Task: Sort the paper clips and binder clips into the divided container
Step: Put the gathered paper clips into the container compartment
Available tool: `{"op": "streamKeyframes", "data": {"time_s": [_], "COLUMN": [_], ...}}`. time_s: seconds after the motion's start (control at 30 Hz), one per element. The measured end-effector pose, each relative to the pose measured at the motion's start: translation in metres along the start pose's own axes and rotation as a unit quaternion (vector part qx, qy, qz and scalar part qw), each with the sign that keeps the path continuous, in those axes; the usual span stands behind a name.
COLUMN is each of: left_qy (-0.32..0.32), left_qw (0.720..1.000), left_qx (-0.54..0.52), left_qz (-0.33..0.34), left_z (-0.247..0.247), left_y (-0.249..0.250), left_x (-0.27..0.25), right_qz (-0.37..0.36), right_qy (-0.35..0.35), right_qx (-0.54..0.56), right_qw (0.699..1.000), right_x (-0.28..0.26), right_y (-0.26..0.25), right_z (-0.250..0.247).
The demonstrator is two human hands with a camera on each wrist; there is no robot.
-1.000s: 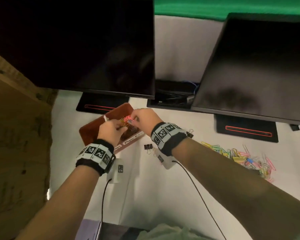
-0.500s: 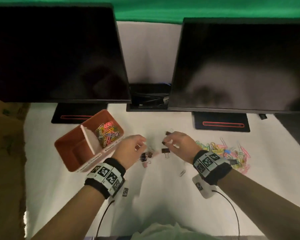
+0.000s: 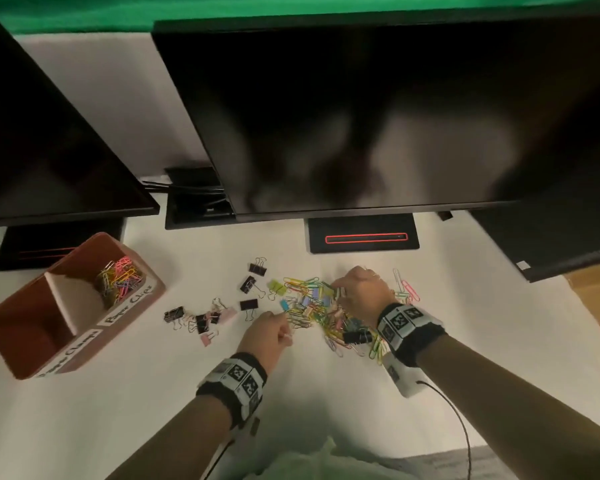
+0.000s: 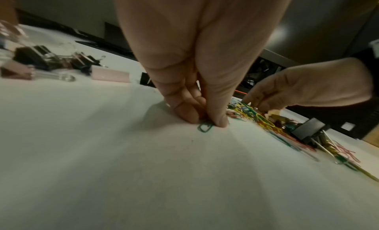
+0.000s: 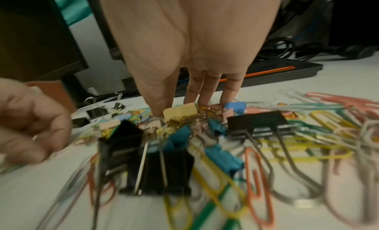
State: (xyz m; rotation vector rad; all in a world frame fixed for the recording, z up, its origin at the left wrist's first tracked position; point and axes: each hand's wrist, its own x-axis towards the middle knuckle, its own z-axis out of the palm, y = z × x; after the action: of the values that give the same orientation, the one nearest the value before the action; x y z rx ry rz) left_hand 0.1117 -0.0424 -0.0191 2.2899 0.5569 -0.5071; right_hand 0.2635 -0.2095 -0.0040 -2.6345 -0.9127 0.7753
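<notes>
A brown divided container (image 3: pixel 132 308) sits at the left; its far compartment holds coloured paper clips (image 3: pixel 120 278), while the near one looks empty. A mixed pile of paper clips and binder clips (image 3: pixel 309 306) lies mid-table. My left hand (image 3: pixel 284 336) is at the pile's near left edge and, in the left wrist view, my left hand (image 4: pixel 205 120) pinches a green paper clip (image 4: pixel 205 128) against the table. My right hand (image 3: pixel 338 292) reaches down into the pile. In the right wrist view my right hand (image 5: pixel 176 107) has thumb and fingers on either side of a yellow binder clip (image 5: pixel 181 111).
Loose black and pink binder clips (image 3: pixel 201 318) lie between container and pile, with more black ones (image 3: pixel 253 275) behind. Two dark monitors (image 3: pixel 378 116) overhang the back of the white table (image 3: pixel 153 393); their stands (image 3: pixel 362 237) sit close behind the pile.
Both hands have left the container's paper clip compartment and moved right to the loose pile. The left hand now pinches a green clip; the right hand has reached into the pile.
</notes>
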Motion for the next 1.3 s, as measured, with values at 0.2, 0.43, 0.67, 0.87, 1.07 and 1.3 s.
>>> {"op": "streamKeyframes", "data": {"time_s": [0.2,0.43,0.67,0.87,1.07,1.3], "left_qy": [0.056,0.062,0.040,0.095,0.039,-0.023], "left_qw": [0.998,0.998,0.999,0.992,0.982,0.969], "left_qx": [-0.025,-0.022,-0.012,0.019,0.133,0.199], "left_qz": [-0.015,-0.021,-0.022,0.084,0.130,0.144], "left_z": [0.002,0.004,0.003,-0.027,-0.042,-0.041], "left_y": [-0.012,-0.017,-0.013,0.007,0.034,0.036], "left_x": [-0.012,-0.020,-0.018,0.004,0.054,0.071], "right_qz": [-0.107,-0.109,-0.072,-0.049,-0.032,-0.044], "right_qy": [-0.027,0.013,-0.077,-0.093,-0.101,-0.043], "right_qx": [-0.018,0.044,-0.005,0.009,0.047,0.085], "right_qw": [0.994,0.993,0.994,0.994,0.993,0.995], "right_x": [-0.015,0.000,0.043,0.051,0.042,0.027], "right_y": [0.006,-0.003,-0.043,-0.038,-0.025,0.003], "right_z": [0.016,0.000,0.001,0.004,-0.001,-0.018]}}
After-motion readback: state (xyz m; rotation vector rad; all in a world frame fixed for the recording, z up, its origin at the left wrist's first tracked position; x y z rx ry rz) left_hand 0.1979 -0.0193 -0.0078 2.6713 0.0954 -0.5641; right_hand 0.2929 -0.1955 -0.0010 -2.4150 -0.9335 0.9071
